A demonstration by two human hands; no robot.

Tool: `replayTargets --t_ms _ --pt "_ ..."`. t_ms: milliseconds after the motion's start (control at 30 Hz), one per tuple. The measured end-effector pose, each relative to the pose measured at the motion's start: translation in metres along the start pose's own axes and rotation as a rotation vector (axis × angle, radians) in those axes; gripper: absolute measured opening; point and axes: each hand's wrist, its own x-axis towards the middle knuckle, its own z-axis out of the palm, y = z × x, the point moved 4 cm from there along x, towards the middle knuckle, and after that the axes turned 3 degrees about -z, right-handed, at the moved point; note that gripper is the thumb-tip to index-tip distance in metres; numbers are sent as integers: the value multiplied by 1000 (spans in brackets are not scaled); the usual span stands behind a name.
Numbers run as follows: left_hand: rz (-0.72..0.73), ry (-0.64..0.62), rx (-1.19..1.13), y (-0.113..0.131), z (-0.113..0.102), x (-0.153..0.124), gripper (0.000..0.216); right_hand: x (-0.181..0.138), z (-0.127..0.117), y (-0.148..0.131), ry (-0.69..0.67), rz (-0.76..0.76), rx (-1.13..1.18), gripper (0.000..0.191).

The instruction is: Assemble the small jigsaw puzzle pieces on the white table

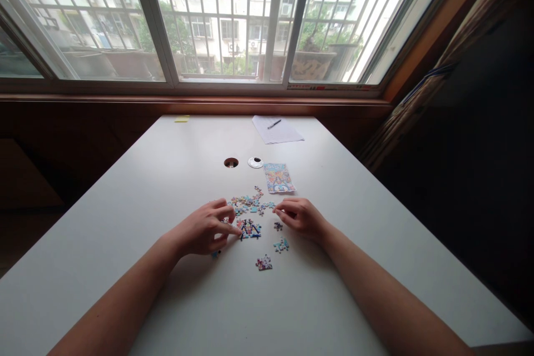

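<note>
Your left hand (pixel 208 227) is unclenched over the worktop (pixel 137 189), one finger stretched out to touch the left side of the joined puzzle block (pixel 249 229); that touch probably steadies the block against sliding on the smooth surface. Whether anything lies under your bent fingers, you cannot tell from here. Your right hand (pixel 303 216) has thumb and forefinger drawn together at the right end of the loose pieces (pixel 246 204), a posture suited to picking at something small, though it is too small to tell whether a piece sits between the tips.

The block lies between your hands, about midway between the worktop's left and right edges, likely so both can reach it. The loose pieces spread just beyond it, toward the far edge, within easy reach. Three small clusters, one dark (pixel 278 226), one pale blue (pixel 281 245) and one purplish (pixel 264 263), lie apart on the block's right and near sides, perhaps grouped by colour.

The printed picture sheet (pixel 278 178) lies past the pieces, its top toward the far edge, so it reads upright to you. The white paper (pixel 277 130) and pen (pixel 274 124) rest by the far edge, toward the far-right corner, well out of your hands' way.
</note>
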Motion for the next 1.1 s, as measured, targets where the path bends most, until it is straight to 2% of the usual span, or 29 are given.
replayTargets --t_ms 300,567,700,1100 --pt "5 59 -77 2 -1 1 50 0 0 1 -1 -1 -1 19" --pt "-94 362 -126 -24 -4 -9 41 0 -1 1 4 -23 1 19" --pt "-156 460 -135 -37 -7 -12 37 0 -1 1 0 -27 -4 18" --pt "-220 527 -117 -46 -7 -15 40 -1 3 -1 -18 -47 -20 19"
